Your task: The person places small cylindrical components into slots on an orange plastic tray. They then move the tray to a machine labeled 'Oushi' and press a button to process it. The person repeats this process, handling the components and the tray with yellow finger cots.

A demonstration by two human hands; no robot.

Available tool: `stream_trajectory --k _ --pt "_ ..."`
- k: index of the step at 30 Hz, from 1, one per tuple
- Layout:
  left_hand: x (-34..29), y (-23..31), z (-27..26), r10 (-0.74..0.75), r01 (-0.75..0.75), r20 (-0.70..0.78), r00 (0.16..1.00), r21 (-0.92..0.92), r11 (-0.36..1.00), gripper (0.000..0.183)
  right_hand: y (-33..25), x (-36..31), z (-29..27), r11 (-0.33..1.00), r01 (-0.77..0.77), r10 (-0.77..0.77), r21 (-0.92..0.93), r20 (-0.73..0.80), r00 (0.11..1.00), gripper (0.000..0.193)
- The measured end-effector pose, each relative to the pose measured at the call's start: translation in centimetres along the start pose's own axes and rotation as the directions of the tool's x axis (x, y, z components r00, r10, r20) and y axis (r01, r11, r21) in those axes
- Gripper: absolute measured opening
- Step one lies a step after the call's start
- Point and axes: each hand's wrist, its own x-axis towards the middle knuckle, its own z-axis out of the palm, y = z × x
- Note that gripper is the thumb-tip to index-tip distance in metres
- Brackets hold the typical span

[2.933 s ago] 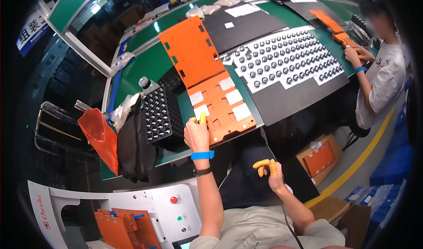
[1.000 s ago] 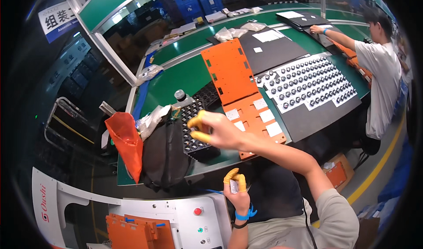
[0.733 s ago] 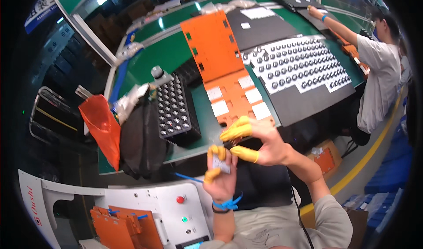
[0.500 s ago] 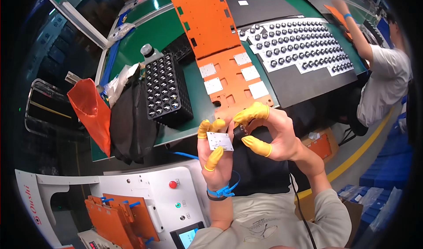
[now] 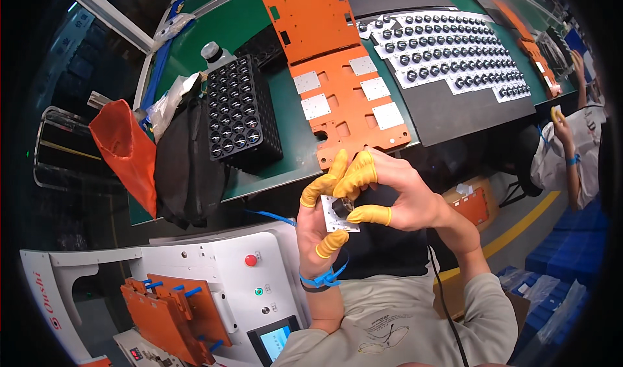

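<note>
My left hand (image 5: 312,227), in yellow finger cots, grips a small white square board (image 5: 329,220) by its edges between thumb and fingers. My right hand (image 5: 409,195), also with yellow finger cots, pinches a short black cylindrical part (image 5: 342,206) and holds it against the board's face. Fingertips partly hide where the two meet, so I cannot tell whether they are joined. Just beyond my hands lies an orange fixture plate (image 5: 347,117) with several white boards (image 5: 316,107) set on it. Its orange upper panel (image 5: 311,20) stretches away behind.
Left of the plate stands a black crate (image 5: 267,123) of round black parts. At right, white boards with black cylinders (image 5: 448,59) sit in rows on a dark sheet (image 5: 467,120). A white machine (image 5: 240,256) is at lower left. Another person (image 5: 568,146) works at far right.
My right hand has brought the black part leftward onto the white board, which my left hand has turned and tilted. The view has shifted slightly. The other person's arm has come down.
</note>
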Motion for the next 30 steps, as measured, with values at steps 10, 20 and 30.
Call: stream_trajectory --k 10,20,30 --pt "0.0 0.3 -0.5 -0.134 0.139 -0.054 0.990 0.098 0.985 0.083 1.7 -0.3 0.0 0.993 -0.098 0.101 -0.071 0.041 0.994 0.033" --pt "0.4 -0.8 -0.8 -0.231 0.209 -0.152 0.961 -0.149 0.966 0.068 3.0 -1.0 2.0 0.804 0.104 -0.174 -0.586 -0.064 0.983 0.044" --pt "0.7 -0.9 -1.6 -0.033 0.110 -0.209 0.977 0.373 0.921 0.057 3.4 -2.0 0.5 0.810 0.100 -0.220 -0.577 -0.142 0.965 0.042"
